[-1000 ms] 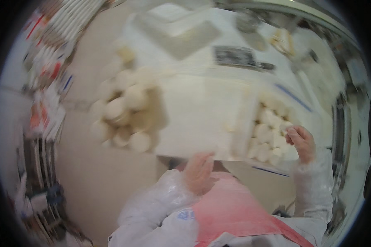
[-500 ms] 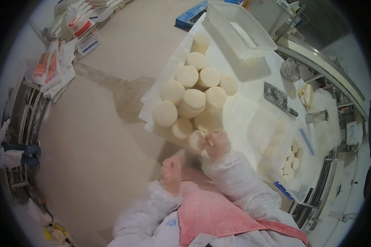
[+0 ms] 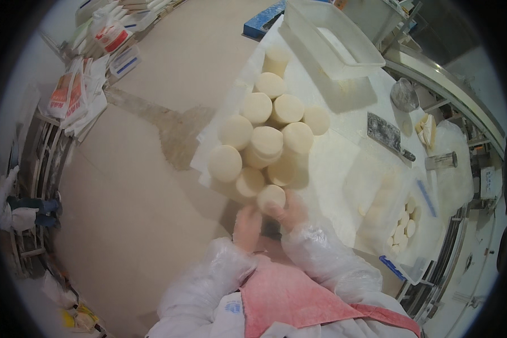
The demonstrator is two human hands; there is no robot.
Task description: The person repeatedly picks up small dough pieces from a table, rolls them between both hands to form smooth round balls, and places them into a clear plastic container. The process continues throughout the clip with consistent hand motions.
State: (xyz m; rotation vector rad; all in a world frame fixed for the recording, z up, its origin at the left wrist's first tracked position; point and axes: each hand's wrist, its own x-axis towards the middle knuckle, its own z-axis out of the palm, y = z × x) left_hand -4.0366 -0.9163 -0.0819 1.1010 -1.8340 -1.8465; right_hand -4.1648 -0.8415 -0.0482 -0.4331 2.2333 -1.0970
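Note:
Pale round dough wrappers stand in several stacks (image 3: pixel 266 141) on the white table (image 3: pixel 343 129). The nearest stack (image 3: pixel 271 195) lies at the table's near edge, in front of my body. My right hand (image 3: pixel 293 214) grips this stack from its near right side, the thumb lying over its top. Close to its lower left is my left hand (image 3: pixel 246 227), raised and blurred. Whether the left fingers touch the stack I cannot tell. Clear plastic sleeves cover both my forearms.
A translucent bin (image 3: pixel 335 42) stands at the far end of the table. To the right are a floury cleaver (image 3: pixel 384 130), a round clear container (image 3: pixel 404 94), a metal cylinder (image 3: pixel 442 161) and a clear box (image 3: pixel 403 236) holding small stacks. Bags (image 3: pixel 73 98) are piled far left.
My left hand has moved up and right toward the nearest stack. My right hand has come slightly down, its thumb now over the stack's top. The view has shifted slightly.

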